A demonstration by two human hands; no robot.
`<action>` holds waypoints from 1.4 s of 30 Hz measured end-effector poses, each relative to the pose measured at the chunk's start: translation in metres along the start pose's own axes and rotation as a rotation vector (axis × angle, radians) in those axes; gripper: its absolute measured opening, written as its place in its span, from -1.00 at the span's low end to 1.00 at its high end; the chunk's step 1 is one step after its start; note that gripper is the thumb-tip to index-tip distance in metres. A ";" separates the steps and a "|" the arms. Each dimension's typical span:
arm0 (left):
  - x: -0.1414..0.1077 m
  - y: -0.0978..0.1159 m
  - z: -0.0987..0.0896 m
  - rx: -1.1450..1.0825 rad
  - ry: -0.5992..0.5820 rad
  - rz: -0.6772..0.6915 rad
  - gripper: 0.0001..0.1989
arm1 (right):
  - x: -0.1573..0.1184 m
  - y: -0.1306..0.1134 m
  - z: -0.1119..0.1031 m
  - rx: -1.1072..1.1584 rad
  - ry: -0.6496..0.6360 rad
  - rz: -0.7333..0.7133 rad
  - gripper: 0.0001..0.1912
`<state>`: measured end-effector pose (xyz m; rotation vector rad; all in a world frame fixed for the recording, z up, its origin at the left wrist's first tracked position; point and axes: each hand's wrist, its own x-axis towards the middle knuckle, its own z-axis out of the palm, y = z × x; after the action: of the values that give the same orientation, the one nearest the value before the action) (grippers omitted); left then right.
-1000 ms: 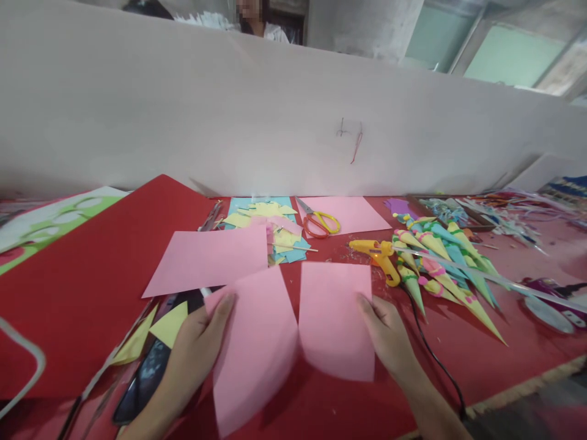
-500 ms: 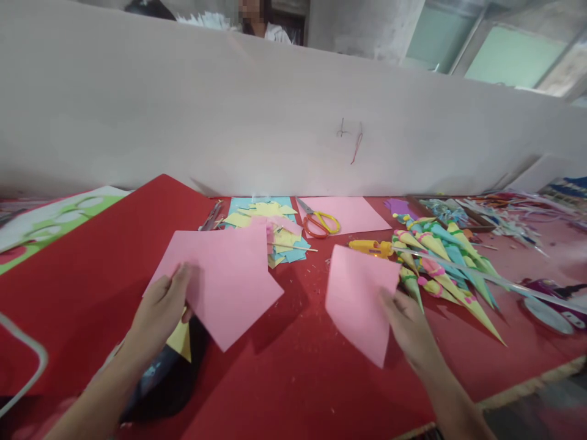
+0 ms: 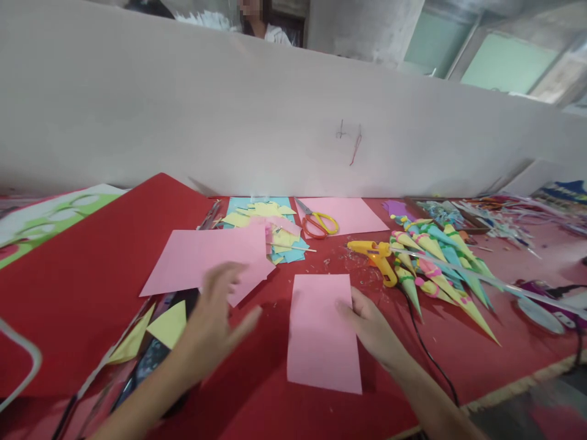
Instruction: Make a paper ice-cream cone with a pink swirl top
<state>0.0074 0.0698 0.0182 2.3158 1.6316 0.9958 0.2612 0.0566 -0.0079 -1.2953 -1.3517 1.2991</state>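
My right hand (image 3: 369, 321) pinches the right edge of a pink paper rectangle (image 3: 323, 336), held in front of me over the red tabletop. Left of it my left hand (image 3: 215, 324) is empty, thumb and fingers apart and slightly blurred. Just beyond that hand lie larger pink sheets (image 3: 202, 256), partly covered by its fingers. Under my left forearm are yellow paper pieces (image 3: 169, 324) and a dark object whose kind I cannot make out.
Scissors (image 3: 321, 225) rest on a pink sheet at the back, beside yellow and blue paper scraps (image 3: 270, 214). A yellow glue gun (image 3: 378, 256) with a long clear stick lies right, against several decorated paper cones (image 3: 440, 256). A white partition (image 3: 257, 122) stands behind.
My left hand has let go of the larger pink sheet and moved right. My right hand has brought the pink rectangle left and turned it flatter towards me, uncovering the glue gun's handle.
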 end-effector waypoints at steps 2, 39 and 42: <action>-0.010 0.019 0.009 -0.035 -0.346 0.110 -0.45 | 0.002 0.004 0.002 -0.062 0.018 -0.014 -0.69; -0.012 0.034 0.048 0.032 -0.553 0.170 -0.45 | 0.006 -0.001 -0.022 -1.023 -0.321 -0.438 -0.79; -0.016 0.035 0.054 0.051 -0.538 0.172 -0.41 | 0.005 0.002 -0.019 -1.042 -0.252 -0.435 -0.82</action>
<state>0.0632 0.0552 -0.0140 2.4934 1.2696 0.3007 0.2799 0.0636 -0.0080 -1.3472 -2.4937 0.4161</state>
